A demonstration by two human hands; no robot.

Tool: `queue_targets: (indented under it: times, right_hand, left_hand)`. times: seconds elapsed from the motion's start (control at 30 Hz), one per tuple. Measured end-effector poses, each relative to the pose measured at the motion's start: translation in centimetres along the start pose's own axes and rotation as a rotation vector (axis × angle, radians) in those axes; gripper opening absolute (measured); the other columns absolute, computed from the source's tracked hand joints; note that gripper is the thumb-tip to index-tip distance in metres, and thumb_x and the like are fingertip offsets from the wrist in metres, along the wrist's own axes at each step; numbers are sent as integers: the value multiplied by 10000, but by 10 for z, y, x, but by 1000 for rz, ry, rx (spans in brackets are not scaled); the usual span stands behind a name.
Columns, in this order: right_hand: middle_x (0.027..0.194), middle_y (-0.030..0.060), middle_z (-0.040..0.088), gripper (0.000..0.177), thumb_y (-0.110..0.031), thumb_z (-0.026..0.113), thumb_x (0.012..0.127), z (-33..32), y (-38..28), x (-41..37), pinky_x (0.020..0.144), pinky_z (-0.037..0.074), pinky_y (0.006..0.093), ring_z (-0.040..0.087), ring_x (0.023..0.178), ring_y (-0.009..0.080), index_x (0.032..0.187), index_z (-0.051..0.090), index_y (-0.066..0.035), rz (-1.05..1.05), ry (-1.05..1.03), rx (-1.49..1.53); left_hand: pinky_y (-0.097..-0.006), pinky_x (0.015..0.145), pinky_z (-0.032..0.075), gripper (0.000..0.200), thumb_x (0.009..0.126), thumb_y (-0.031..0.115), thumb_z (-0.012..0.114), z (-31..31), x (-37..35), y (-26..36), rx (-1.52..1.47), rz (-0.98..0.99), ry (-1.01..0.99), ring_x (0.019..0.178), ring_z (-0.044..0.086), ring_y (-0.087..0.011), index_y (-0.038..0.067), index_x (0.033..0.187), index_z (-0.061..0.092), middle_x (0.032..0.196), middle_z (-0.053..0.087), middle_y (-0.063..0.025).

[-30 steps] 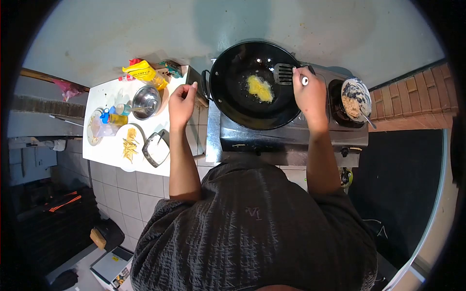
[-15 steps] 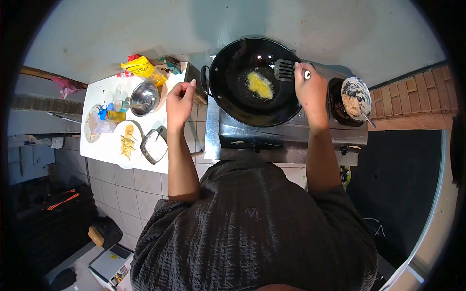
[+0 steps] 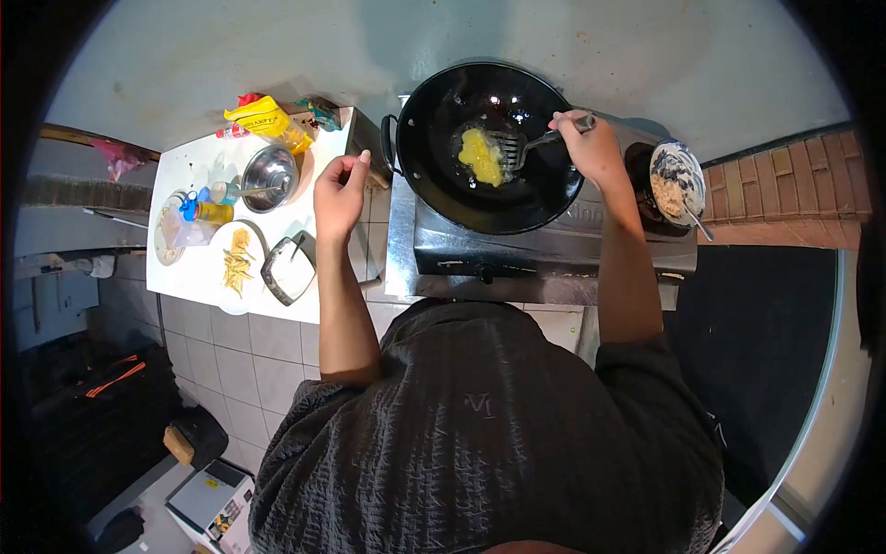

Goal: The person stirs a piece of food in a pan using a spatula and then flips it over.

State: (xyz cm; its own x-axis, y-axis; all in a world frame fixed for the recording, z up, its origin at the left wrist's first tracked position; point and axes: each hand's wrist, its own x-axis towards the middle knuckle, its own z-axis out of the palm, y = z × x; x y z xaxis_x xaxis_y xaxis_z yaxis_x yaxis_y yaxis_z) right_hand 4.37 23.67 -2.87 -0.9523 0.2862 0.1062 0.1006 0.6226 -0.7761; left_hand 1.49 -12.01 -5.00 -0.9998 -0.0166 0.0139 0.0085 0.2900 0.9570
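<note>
A yellow piece of food lies in oil in a large black wok on a steel stove. My right hand is closed around the handle of a slotted spatula, whose head touches the right side of the food. My left hand is held in the air to the left of the wok, beside its loop handle, with the fingers curled in and the thumb pointing up. Nothing shows between those fingers.
At the left, a white table holds a metal bowl, a plate of fried strips, a square dish of white powder, a yellow bag and bottles. A bowl of pale mixture with a spoon stands right of the wok.
The spatula head has moved down and left from beside my right hand to the food's edge. The handle now shows above my right hand. My left hand has hardly moved.
</note>
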Motion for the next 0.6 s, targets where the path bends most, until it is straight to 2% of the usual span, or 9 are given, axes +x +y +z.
queue_targets:
  times: [0.2, 0.27, 0.6]
  right_hand:
    - [791, 153, 678, 352, -362, 543, 890, -2, -4, -6, 735, 473, 347, 644, 780, 290, 860, 712, -55, 6, 1, -42]
    - [779, 159, 672, 352, -368, 541, 892, 0, 1, -5, 732, 473, 357, 644, 775, 297, 863, 715, -63, 72, 57, -6]
    - [775, 165, 671, 377, -399, 531, 898, 0, -3, -3, 728, 475, 364, 645, 781, 309, 870, 718, -73, 24, 20, -45]
  left_hand:
    - [-204, 582, 356, 276, 919, 265, 658, 1, 1, -4, -45, 3, 3, 635, 426, -44, 3, 837, 638, 688, 534, 44]
    - [-205, 574, 352, 276, 919, 264, 658, 1, 1, -3, -9, 20, -2, 628, 420, -42, 4, 828, 636, 682, 531, 45]
    - [-202, 575, 355, 276, 917, 260, 658, 4, 2, -3, 4, 23, 0, 632, 434, -42, 4, 818, 637, 685, 546, 35]
